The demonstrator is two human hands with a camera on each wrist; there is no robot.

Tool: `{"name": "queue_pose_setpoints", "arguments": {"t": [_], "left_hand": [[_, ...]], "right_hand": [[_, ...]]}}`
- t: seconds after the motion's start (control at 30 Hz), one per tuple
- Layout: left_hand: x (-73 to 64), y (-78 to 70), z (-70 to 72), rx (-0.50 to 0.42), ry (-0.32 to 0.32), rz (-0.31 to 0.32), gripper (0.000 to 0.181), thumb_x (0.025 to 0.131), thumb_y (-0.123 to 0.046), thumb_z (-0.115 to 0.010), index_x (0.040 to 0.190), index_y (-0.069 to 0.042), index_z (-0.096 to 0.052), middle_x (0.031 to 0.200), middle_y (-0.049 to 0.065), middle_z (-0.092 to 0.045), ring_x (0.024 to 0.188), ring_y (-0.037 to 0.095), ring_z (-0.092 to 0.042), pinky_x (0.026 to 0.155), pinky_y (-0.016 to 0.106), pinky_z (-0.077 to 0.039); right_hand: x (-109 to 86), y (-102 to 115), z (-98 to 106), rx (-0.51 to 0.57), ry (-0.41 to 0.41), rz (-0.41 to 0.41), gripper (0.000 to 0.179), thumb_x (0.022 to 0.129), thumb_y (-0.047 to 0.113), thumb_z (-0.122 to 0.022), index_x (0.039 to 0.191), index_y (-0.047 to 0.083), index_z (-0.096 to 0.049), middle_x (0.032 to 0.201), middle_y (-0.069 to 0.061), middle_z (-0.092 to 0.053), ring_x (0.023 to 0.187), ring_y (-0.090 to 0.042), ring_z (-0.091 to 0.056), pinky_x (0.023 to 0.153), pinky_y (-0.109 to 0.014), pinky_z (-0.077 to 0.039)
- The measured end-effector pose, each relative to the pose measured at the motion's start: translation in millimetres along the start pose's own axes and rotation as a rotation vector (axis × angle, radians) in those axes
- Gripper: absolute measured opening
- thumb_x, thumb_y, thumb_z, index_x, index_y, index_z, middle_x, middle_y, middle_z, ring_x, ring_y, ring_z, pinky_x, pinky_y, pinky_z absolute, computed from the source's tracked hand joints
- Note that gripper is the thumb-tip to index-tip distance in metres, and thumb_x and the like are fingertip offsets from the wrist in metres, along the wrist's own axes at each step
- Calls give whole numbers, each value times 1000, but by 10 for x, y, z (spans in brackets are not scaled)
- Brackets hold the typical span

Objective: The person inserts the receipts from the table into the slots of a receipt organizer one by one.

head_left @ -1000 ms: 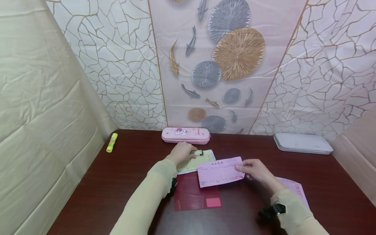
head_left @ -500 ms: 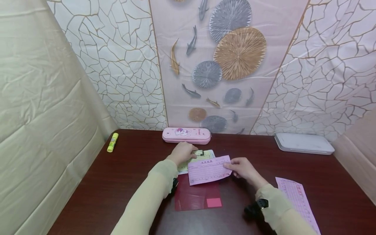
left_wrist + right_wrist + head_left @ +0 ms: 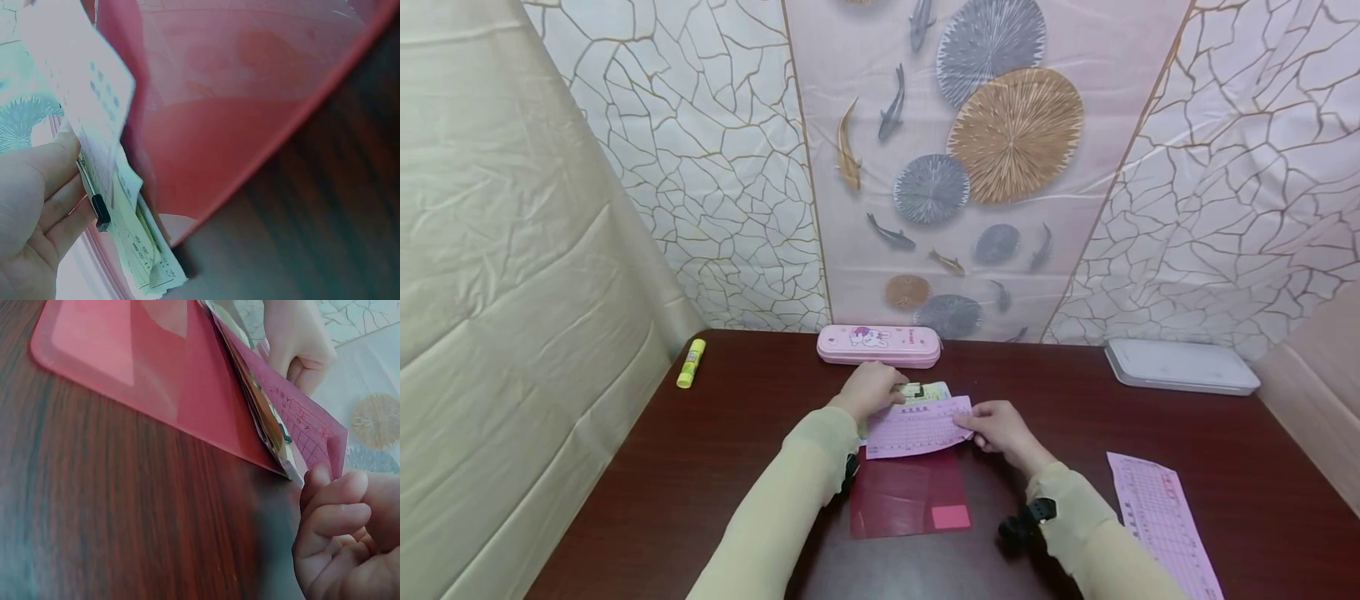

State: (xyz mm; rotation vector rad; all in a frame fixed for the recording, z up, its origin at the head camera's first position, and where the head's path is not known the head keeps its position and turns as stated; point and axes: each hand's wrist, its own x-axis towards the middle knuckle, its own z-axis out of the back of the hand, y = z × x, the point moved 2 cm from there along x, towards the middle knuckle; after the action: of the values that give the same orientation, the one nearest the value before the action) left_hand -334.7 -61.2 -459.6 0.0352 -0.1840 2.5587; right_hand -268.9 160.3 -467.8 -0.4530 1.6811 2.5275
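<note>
My right hand (image 3: pixel 1002 429) pinches the right edge of a pink printed slip (image 3: pixel 917 432). That slip lies over a stack of pale green slips (image 3: pixel 140 250), covering most of it in the head view. At the back of the stack sits a black binder clip (image 3: pixel 100 212) with a wire handle. My left hand (image 3: pixel 871 390) holds the clip, thumb and fingers at its handle. In the left wrist view the stack's layers stand slightly apart. Beneath the papers lies a see-through red folder (image 3: pixel 902 500).
A second pink slip (image 3: pixel 1165 517) lies on the dark wooden table (image 3: pixel 715 475) at the right. Behind my hands is a pink pencil case (image 3: pixel 880 346). A yellow glue stick (image 3: pixel 690 363) lies far left, and a white flat case (image 3: pixel 1180 367) back right.
My right hand has moved left with the pink slip, which now overlaps the green stack more. The second pink slip is less covered by my arm. My left hand stays in place.
</note>
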Motion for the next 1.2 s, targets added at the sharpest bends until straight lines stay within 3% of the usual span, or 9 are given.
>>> {"name": "queue_pose_setpoints", "arguments": {"t": [0.33,0.5,0.63,0.8,0.93,1.2], "left_hand": [[7,27,-33,29,-32,-25,21,94,-28,-76,110,-16,-81,103,-4,-80,101,19,-75,93,36,-56],[11,20,-40,20,-18,-11,22,95,-28,-75,113,-16,-80,105,-3,-80,102,19,-74,94,36,-56],[7,-9,-33,35,-28,-9,14,95,-25,-75,104,-16,-80,96,-3,-79,96,21,-74,91,37,-56],[-6,-51,-22,112,-61,-36,8,93,-15,-73,85,-14,-74,81,0,-74,82,25,-71,81,40,-57],[15,-96,-19,155,-62,-46,11,91,-10,-71,80,-15,-71,79,-1,-73,78,23,-69,79,38,-57],[3,-161,-40,360,-2,-138,13,98,-12,-64,93,-13,-76,86,0,-77,83,19,-74,81,32,-60]], "right_hand": [[116,24,-163,12,6,21,22,96,16,-73,88,-4,-68,54,1,-46,47,-8,-41,46,-19,-34],[181,19,-271,14,-35,8,22,93,18,-77,85,-1,-68,53,3,-45,46,-8,-40,45,-19,-34],[231,22,-335,-11,-87,15,24,90,19,-78,78,2,-67,51,4,-41,44,-7,-36,43,-20,-31],[267,36,-386,-20,-125,7,25,90,19,-78,75,4,-66,49,6,-38,42,-6,-34,43,-20,-30],[276,42,-373,-43,-127,-10,25,90,22,-79,77,3,-68,49,6,-37,43,-6,-33,43,-21,-29],[324,27,-421,-142,-145,23,30,88,24,-81,69,4,-67,49,4,-45,43,-8,-41,44,-20,-34]]}}
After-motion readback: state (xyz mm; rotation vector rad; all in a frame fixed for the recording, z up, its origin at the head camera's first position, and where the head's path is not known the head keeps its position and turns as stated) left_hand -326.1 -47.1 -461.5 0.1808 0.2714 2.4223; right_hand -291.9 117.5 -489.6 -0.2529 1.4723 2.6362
